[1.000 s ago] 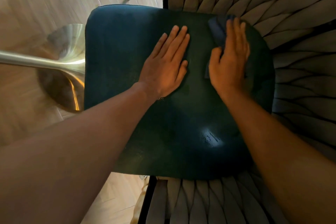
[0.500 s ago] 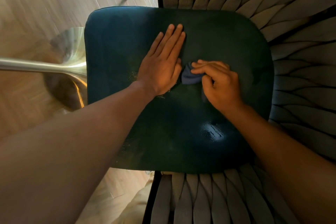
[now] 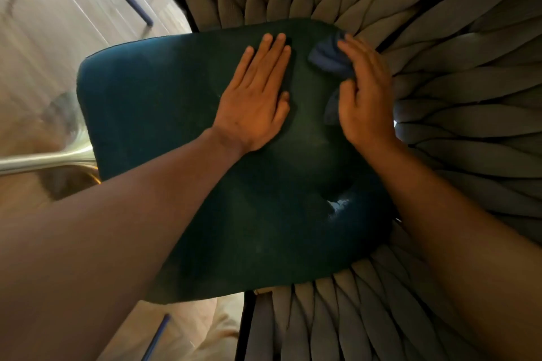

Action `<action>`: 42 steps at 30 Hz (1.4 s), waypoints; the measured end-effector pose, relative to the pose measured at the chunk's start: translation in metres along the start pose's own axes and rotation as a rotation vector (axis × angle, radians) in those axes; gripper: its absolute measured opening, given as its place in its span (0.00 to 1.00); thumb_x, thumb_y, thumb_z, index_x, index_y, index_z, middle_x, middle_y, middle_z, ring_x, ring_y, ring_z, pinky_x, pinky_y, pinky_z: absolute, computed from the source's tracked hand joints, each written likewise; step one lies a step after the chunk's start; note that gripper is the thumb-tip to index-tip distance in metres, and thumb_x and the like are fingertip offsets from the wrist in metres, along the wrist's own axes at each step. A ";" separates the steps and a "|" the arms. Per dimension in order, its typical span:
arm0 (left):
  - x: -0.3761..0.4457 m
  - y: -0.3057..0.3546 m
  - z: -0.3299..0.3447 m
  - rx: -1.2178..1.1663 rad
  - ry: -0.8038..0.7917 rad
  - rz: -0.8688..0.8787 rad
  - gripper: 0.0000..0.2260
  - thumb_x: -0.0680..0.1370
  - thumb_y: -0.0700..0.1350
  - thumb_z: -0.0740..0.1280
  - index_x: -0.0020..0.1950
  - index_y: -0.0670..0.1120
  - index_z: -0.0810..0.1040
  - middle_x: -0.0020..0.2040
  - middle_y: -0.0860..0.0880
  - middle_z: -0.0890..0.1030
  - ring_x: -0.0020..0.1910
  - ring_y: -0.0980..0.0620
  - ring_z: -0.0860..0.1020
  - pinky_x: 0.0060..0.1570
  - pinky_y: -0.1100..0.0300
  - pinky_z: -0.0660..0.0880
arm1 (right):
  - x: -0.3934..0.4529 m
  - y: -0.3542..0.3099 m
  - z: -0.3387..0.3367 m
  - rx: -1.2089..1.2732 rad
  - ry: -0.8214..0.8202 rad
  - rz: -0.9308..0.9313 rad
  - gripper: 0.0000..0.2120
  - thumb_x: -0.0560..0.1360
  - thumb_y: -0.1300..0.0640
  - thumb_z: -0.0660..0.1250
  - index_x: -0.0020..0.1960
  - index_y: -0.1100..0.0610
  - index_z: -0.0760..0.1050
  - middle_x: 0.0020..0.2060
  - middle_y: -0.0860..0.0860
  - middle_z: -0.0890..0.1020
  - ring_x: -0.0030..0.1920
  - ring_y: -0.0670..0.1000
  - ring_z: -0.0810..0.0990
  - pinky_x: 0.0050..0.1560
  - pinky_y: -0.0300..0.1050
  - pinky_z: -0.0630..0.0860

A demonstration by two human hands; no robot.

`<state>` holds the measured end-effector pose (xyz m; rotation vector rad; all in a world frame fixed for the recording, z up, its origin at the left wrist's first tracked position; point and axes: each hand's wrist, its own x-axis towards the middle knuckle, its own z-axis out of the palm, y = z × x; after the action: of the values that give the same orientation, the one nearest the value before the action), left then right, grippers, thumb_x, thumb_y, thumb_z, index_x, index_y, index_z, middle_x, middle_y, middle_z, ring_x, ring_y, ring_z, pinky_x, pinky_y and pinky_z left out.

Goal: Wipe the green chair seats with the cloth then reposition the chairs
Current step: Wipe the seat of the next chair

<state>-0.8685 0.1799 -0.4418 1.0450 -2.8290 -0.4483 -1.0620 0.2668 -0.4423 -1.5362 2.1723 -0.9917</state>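
Wiping step is in hand; repositioning not started. Left hand (image 3: 258,94) is spread flat, palm down, bracing the green chair seat (image 3: 176,132) near the middle of its far edge. Right hand (image 3: 366,97) has its fingers straight, pressing the blue cloth (image 3: 330,60) onto the seat's far right corner, beside the grey braided backrest (image 3: 454,67). Next move probably: drag the cloth toward the near edge with even pressure.

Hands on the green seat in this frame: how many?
2. The left hand lies flat on the green seat, near its middle; the right hand presses the blue cloth at the far right corner.
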 end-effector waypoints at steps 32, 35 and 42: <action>0.013 0.029 0.017 0.065 -0.152 0.397 0.29 0.84 0.51 0.54 0.82 0.38 0.56 0.83 0.41 0.54 0.82 0.44 0.51 0.81 0.47 0.48 | -0.089 -0.009 -0.032 0.030 0.310 0.304 0.20 0.73 0.71 0.59 0.62 0.64 0.79 0.60 0.53 0.81 0.62 0.50 0.78 0.67 0.43 0.72; 0.014 0.032 0.022 0.061 -0.185 0.369 0.29 0.84 0.52 0.53 0.82 0.39 0.55 0.83 0.42 0.53 0.83 0.45 0.50 0.81 0.48 0.47 | -0.078 0.006 -0.019 0.017 0.241 0.380 0.25 0.76 0.68 0.59 0.73 0.65 0.70 0.71 0.58 0.74 0.72 0.52 0.70 0.76 0.43 0.63; 0.013 0.030 0.025 0.048 -0.185 0.376 0.29 0.85 0.52 0.53 0.82 0.39 0.56 0.83 0.42 0.54 0.83 0.45 0.50 0.81 0.49 0.47 | -0.090 0.005 -0.006 -0.041 0.252 0.236 0.24 0.71 0.71 0.59 0.65 0.66 0.78 0.66 0.58 0.80 0.68 0.56 0.76 0.72 0.54 0.70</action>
<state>-0.9019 0.1991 -0.4566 0.4759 -3.1135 -0.4600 -1.0345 0.3523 -0.4542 -1.1882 2.4894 -1.1169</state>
